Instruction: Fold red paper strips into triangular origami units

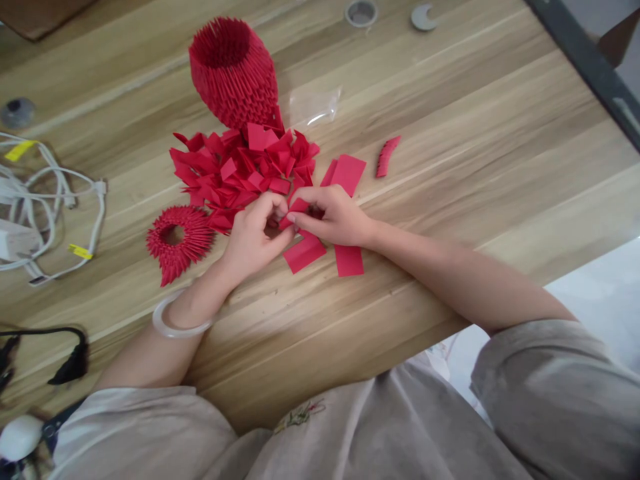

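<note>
A small piece of red paper (299, 205) is pinched between my two hands. My left hand (257, 230), with a pale bangle (173, 327) on its wrist, closes on the paper's left side. My right hand (336, 215) grips it from the right. Just beyond my fingers lies a heap of folded red pieces (227, 170). Flat red rectangles (350, 260) lie beside and under my right hand. A ring of interlocked red pieces (193, 233) rests left of my left hand. Behind the heap is a hollow red vase-like form (235, 80).
A short red strip (387, 157) lies to the right, and a clear plastic bag (315, 107) behind the heap. White cables (55, 177) and a black plug (73, 363) occupy the left side. A round metal piece (361, 13) sits at the far side of the wooden table (475, 167).
</note>
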Motion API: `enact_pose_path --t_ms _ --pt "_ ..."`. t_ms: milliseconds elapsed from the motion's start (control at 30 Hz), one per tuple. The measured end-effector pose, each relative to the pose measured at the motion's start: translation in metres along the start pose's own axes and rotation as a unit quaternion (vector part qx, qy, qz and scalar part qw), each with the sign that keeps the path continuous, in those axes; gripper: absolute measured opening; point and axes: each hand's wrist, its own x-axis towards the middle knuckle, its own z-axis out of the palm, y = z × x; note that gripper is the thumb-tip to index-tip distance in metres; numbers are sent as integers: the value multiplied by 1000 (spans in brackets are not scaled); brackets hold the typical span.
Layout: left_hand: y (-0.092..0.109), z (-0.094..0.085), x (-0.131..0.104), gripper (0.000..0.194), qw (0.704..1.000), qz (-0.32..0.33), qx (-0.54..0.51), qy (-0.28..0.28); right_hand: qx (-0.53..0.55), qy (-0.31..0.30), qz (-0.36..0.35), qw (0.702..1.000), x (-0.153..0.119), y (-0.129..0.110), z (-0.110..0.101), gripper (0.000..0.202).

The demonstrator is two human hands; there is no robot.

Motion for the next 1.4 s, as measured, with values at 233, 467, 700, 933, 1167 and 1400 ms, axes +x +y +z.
enact_pose_path --t_ms 233,467,700,933,1167,1400 --pt "2 -1 0 21 1000 -4 0 -5 -16 -11 0 1000 -1 0 0 17" --pt "3 0 1 21 1000 -16 -9 -3 -25 -9 15 1000 -1 1 0 16" --pt "4 -1 1 22 1000 -22 -13 -5 -13 1 9 1000 -1 1 1 17" --pt "3 0 0 23 1000 -14 -13 -5 -18 -4 9 1000 -1 1 0 16" --pt "3 -1 0 22 1000 -23 -6 -7 -14 -4 15 1000 -1 0 0 15" --pt "5 -1 1 22 1000 -25 -7 -7 -14 -5 12 1000 -1 0 0 17"
